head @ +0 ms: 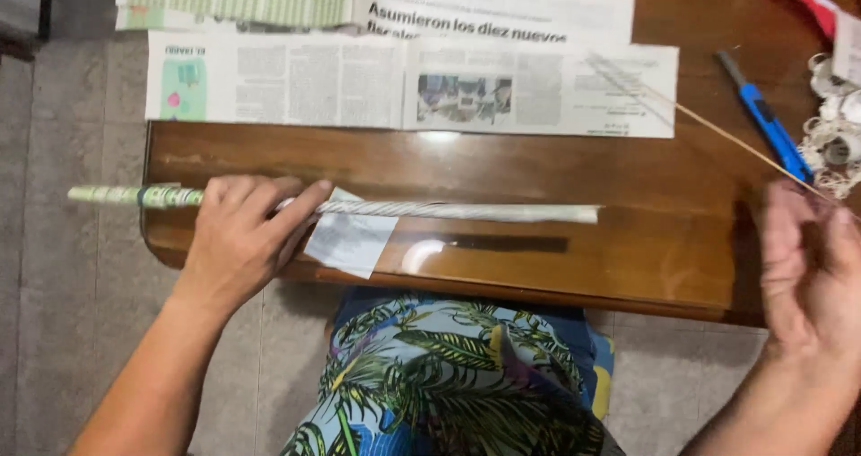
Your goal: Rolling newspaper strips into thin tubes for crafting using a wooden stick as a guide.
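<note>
Paper tube point(448, 210) lies along the table point(628, 259) edge, left hand point(238, 241) pressing it flat-fingered; right hand point(807, 268) pinches a thin skewer point(708, 126) beside the blue cutter point(767, 126).

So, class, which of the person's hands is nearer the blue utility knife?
Right. The right hand is just below the blue utility knife, holding a thin stick; the left hand rests on the rolled paper tube, far across the table.
</note>
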